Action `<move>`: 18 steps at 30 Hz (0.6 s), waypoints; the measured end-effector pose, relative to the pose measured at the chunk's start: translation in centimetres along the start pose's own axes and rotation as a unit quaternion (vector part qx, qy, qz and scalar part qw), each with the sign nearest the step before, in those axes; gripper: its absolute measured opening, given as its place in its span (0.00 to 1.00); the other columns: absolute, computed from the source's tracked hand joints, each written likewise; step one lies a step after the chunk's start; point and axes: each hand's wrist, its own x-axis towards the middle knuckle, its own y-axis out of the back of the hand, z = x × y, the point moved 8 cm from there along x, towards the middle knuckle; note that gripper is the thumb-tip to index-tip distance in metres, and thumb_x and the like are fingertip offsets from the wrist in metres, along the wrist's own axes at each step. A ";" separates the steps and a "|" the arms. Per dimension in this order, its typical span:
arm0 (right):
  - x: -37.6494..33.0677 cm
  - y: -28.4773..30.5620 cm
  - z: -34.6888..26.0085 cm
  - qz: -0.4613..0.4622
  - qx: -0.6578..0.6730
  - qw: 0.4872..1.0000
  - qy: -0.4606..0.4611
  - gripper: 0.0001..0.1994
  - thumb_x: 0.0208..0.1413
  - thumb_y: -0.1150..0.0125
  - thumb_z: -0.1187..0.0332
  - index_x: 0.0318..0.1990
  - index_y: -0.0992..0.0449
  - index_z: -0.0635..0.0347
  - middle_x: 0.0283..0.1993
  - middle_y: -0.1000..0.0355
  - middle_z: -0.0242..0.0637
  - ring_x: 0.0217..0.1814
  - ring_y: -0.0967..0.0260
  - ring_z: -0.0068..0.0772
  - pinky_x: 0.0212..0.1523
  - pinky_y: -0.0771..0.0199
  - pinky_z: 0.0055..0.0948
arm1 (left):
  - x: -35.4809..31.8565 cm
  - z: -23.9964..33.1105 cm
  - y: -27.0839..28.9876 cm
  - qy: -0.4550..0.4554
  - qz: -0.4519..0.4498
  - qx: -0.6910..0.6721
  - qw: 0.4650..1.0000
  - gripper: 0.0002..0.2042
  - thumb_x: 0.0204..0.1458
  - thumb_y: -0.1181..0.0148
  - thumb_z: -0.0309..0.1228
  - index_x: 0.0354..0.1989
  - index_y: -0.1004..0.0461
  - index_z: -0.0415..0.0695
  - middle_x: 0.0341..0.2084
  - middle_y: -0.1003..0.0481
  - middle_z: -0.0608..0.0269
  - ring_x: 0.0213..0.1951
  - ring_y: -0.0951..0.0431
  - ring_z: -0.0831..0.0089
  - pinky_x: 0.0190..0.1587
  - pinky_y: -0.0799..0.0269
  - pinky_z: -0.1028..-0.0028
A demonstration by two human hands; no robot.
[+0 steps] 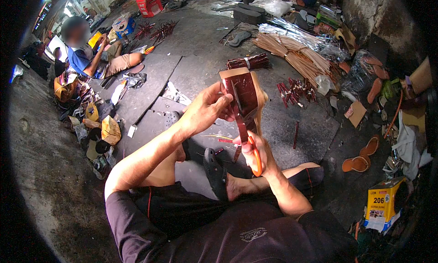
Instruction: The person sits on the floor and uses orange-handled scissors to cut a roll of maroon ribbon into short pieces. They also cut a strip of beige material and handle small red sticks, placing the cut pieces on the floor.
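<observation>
A dark red, leather-like sheet [247,90] with a tan underside is held up in front of me, its right side curled over. My left hand [200,110] pinches its left edge between thumb and fingers. My right hand [262,154] is closed round the orange handle of a pair of scissors [257,160]. The blades point up and lie along the left part of the sheet, where a narrow dark red strip [240,122] hangs down toward my right hand. Exactly where the blades meet the material is partly hidden.
Beyond the sheet lie a tied bundle of dark red strips [251,62], a loose pile of them [296,92] and tan strips [292,53]. Orange sandal pieces [358,162] and a yellow can [382,201] stand right. Another person [89,58] sits far left.
</observation>
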 end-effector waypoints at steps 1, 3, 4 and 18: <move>-0.1 0.0 -0.1 -0.002 -0.005 1.000 0.000 0.41 0.53 0.56 0.27 0.41 0.28 0.65 0.32 0.26 0.45 0.34 0.25 0.47 0.35 0.27 0.40 | -0.1 -0.1 0.0 0.008 0.006 -0.005 1.000 0.16 0.67 0.54 0.38 0.53 0.35 0.39 0.37 0.23 0.58 0.35 0.20 0.71 0.40 0.22 0.71; -0.3 0.2 -0.7 0.026 -0.039 0.998 0.050 0.36 0.55 0.49 0.32 0.39 0.27 0.65 0.36 0.24 0.50 0.38 0.24 0.54 0.39 0.25 0.43 | -0.2 0.1 0.1 0.017 0.018 -0.019 1.000 0.16 0.67 0.55 0.39 0.53 0.35 0.39 0.36 0.23 0.58 0.34 0.21 0.72 0.38 0.22 0.72; -0.5 0.1 -0.7 0.002 -0.085 0.996 0.038 0.35 0.56 0.49 0.33 0.40 0.27 0.64 0.36 0.23 0.49 0.39 0.23 0.53 0.39 0.26 0.43 | -0.1 0.3 0.3 0.019 0.022 -0.030 0.999 0.17 0.67 0.56 0.39 0.53 0.35 0.39 0.35 0.24 0.58 0.34 0.21 0.72 0.37 0.23 0.72; 0.3 -0.8 1.3 -0.043 0.067 0.997 0.006 0.40 0.56 0.56 0.29 0.49 0.28 0.65 0.28 0.32 0.30 0.28 0.33 0.23 0.29 0.31 0.29 | -0.4 0.0 -0.8 0.023 -0.048 0.023 0.998 0.18 0.67 0.55 0.41 0.54 0.36 0.36 0.31 0.23 0.57 0.32 0.20 0.71 0.36 0.20 0.71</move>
